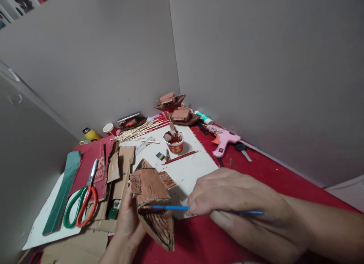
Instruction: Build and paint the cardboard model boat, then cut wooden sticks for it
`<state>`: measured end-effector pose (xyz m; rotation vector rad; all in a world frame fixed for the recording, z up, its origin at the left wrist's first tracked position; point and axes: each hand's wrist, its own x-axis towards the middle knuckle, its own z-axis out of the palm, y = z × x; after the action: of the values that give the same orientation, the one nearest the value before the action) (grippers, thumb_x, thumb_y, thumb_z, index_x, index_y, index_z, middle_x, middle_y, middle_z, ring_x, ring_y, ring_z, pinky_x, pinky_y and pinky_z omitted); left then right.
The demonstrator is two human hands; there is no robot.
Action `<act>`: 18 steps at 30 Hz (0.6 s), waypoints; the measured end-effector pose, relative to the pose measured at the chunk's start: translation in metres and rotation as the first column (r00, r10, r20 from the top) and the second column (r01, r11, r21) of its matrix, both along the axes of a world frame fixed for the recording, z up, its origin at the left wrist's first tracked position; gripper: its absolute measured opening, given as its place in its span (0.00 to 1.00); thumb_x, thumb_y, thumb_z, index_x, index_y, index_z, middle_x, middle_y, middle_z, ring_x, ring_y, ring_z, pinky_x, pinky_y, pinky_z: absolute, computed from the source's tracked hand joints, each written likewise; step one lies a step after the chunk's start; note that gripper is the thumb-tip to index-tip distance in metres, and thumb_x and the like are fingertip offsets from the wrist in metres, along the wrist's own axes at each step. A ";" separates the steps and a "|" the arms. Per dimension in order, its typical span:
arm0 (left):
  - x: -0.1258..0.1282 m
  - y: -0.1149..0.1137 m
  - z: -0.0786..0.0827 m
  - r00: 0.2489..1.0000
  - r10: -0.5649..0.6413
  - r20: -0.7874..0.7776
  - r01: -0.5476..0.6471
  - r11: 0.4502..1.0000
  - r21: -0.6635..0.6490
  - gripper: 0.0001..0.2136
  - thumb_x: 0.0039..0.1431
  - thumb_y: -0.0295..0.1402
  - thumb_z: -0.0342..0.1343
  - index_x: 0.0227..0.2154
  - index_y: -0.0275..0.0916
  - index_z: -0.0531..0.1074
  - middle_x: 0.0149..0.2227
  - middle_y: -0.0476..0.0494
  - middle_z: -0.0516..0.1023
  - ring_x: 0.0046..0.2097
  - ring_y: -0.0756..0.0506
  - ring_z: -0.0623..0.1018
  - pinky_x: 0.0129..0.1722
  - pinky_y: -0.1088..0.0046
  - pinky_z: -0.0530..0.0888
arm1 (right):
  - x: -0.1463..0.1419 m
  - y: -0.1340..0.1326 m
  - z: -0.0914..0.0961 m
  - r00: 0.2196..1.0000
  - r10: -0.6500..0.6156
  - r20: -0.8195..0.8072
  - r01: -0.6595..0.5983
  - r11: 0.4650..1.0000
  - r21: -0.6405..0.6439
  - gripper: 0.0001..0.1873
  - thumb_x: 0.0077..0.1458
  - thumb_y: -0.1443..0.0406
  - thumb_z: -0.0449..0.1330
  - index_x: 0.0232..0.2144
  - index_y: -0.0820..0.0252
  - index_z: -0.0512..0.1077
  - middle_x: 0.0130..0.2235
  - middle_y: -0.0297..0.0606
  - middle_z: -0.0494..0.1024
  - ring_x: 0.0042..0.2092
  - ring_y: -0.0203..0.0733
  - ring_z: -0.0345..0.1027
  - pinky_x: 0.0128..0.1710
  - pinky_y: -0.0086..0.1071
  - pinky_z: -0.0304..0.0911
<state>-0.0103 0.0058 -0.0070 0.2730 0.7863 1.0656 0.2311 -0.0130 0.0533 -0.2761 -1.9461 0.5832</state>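
A small cardboard model boat point(150, 186), partly painted brown, rests in my left hand point(129, 218), whose fingers curl around its underside and side. My right hand point(236, 207) pinches a blue paintbrush point(173, 207) held nearly level. The brush tip reaches under the end of the boat's roof, where the bristles are mostly hidden. Just beyond the boat stands a paper cup point(174, 142) with dark brown paint inside and smeared on its rim. A red pencil point(180, 157) lies in front of the cup.
Scissors point(85, 203) with green and orange handles lie on cardboard at left, near a green strip point(64, 192). Thin wooden sticks point(139, 129) and finished-looking boats point(182, 115) sit at the back. A pink glue gun point(224, 141) and a key point(243, 152) are at right.
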 end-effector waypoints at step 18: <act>0.002 0.002 0.001 1.000 0.018 0.024 -0.018 1.000 0.000 0.13 0.57 0.36 0.57 0.40 0.35 0.80 0.39 0.37 0.83 0.51 0.35 0.77 0.58 0.54 0.65 | 0.002 0.000 -0.001 0.996 -0.079 0.032 0.079 0.997 0.021 0.20 0.52 0.78 0.51 0.46 0.57 0.68 0.33 0.39 0.80 0.36 0.38 0.76 0.39 0.30 0.72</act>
<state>-0.0078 0.0079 -0.0061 0.2534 0.7682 1.0845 0.2329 -0.0132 0.0525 -0.3504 -1.9620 0.5102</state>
